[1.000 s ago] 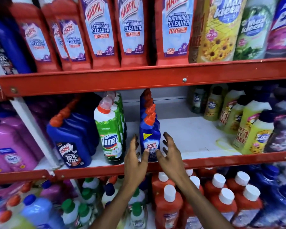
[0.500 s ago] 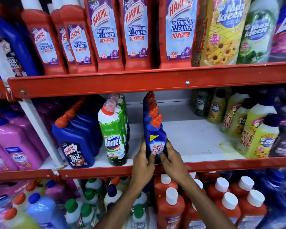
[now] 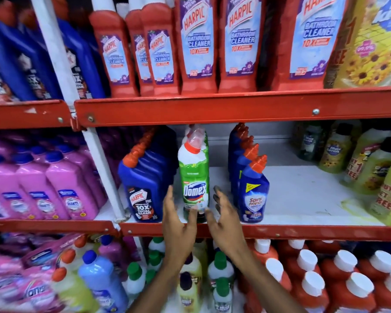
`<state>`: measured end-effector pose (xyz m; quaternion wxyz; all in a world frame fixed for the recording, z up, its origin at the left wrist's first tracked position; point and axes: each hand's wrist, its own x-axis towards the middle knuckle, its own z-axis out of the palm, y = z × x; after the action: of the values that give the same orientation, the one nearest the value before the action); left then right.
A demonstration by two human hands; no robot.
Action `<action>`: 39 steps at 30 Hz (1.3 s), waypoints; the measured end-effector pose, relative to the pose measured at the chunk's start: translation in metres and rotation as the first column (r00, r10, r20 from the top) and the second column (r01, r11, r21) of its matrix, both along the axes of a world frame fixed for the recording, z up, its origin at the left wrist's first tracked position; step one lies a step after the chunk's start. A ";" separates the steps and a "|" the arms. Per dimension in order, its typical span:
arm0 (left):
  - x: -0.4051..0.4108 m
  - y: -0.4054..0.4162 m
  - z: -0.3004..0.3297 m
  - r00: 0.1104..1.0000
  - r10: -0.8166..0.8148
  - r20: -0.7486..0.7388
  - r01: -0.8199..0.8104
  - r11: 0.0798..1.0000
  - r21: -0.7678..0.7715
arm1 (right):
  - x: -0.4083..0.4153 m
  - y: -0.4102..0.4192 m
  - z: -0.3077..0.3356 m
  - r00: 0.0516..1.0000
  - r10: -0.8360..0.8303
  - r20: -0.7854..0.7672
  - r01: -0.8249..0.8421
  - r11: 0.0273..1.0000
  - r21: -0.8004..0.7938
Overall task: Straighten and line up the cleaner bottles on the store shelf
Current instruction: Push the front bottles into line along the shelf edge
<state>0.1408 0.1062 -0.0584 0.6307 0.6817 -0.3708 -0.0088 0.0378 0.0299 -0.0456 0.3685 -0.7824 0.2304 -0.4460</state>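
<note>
On the middle shelf [image 3: 302, 199] three rows of bottles run front to back: blue Harpic bottles [image 3: 142, 190], green Domex bottles [image 3: 193, 177] and blue Sani Fresh bottles [image 3: 253, 190] with orange caps. My left hand [image 3: 176, 220] is at the left of the front Domex bottle's base and my right hand [image 3: 223, 215] at its right. Both hands have their fingers spread and blurred; neither grips the bottle, though the thumbs lie close to its base. The Sani Fresh row stands just right of my right hand.
Red Harpic Bathroom Cleaner bottles [image 3: 196, 46] fill the shelf above. Yellow-green Max Kleen bottles [image 3: 370, 168] stand at the right of the middle shelf, pink bottles [image 3: 43, 184] in the left bay. Below are orange bottles with white caps [image 3: 325, 279] and green-capped bottles [image 3: 219, 267].
Both hands left the front Sani Fresh bottle and moved left to either side of the front Domex bottle. The camera view also shifted left and closer.
</note>
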 end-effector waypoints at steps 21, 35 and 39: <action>0.034 0.046 0.004 0.974 0.210 0.089 -0.174 0.937 -0.304 | 0.028 0.042 -0.006 0.913 -0.304 0.271 0.330 0.942 -0.055; 0.124 0.065 -0.009 0.997 0.066 0.045 -0.065 0.998 -0.025 | 0.121 0.050 -0.013 0.992 -0.052 -0.115 0.052 0.999 -0.005; 0.125 0.066 -0.009 0.997 0.041 0.059 -0.040 0.999 -0.011 | 0.123 0.048 -0.017 0.994 -0.035 -0.107 0.042 0.997 0.062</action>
<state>0.2661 0.1722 -0.0677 0.6226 0.6860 -0.3756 0.0260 0.1606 0.0779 -0.0626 0.3720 -0.7883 0.2788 -0.4031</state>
